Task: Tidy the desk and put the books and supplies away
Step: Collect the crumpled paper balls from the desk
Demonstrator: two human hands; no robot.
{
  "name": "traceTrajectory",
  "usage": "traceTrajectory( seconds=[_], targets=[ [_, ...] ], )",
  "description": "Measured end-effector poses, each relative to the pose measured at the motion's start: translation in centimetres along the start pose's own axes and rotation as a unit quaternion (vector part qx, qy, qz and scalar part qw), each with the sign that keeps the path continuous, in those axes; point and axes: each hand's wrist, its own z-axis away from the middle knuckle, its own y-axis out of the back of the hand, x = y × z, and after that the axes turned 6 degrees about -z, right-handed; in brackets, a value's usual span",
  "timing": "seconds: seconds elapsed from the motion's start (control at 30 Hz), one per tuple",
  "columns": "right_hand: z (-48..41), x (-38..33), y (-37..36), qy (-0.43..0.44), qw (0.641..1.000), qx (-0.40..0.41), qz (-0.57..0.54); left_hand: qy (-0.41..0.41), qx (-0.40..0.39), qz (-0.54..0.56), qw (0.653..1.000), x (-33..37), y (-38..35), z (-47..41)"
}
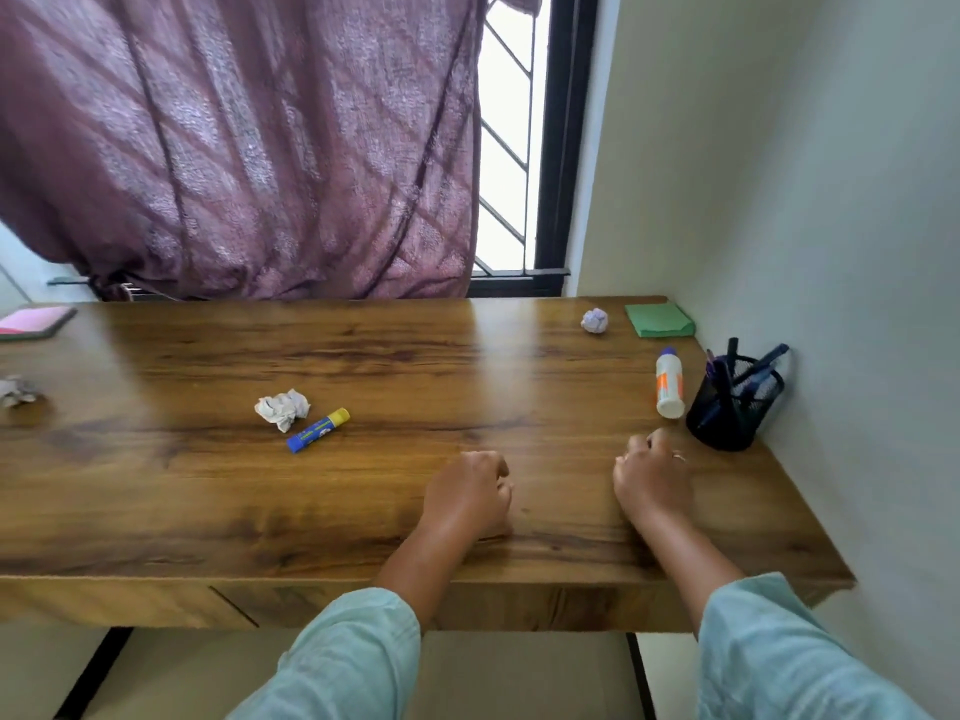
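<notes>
Right, the purple curtain fills the far side, with a strip of bright window at its right edge. Below it is the wooden desk, its long axis running left to right, its right end against the wall.

Both of my hands are down on the near part of it. My left hand rests knuckles up, fingers curled under into a loose fist, with nothing showing in it. My right hand sits just beside it to the right, fingers bent the same way, a ring on one, and nothing visible in its grip either.

One black mesh pen holder stands upright by the wall, just past my right hand. It holds several dark pens leaning right, though I can't count them cleanly in that tangle.

One green pad lies flat in the far right corner. One pink book lies flat at the far left edge, partly cut off.

One glue bottle lies just left of the holder, long axis pointing away from me, blue cap towards the window.

One glue stick lies mid-desk on a diagonal, yellow cap far-right, blue end near-left.

Paper balls, three: one close by the glue stick's left, one at the left edge, one near the green pad.
</notes>
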Motion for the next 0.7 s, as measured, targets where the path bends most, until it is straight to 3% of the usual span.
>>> traceTrajectory(
  seconds=[0.2, 0.5, 0.7],
  targets=[
    [-0.9, -7.8, -1.2, 0.085, 0.989, -0.079, -0.088, 0.097, 0.083, 0.036, 0.991, -4.3, 1.8, -0.5],
    [-2.9, -16.2, -3.8, 0.125, 0.974, -0.106, -0.156, 0.253, 0.222, 0.047, 0.941, -15.1, 3.7, -1.4],
    [-5.9, -19.2, -6.3, 0.110, 0.976, -0.122, -0.141, 0.304, 0.214, 0.034, 0.928, -21.1, 4.8, -5.5]
  ],
)
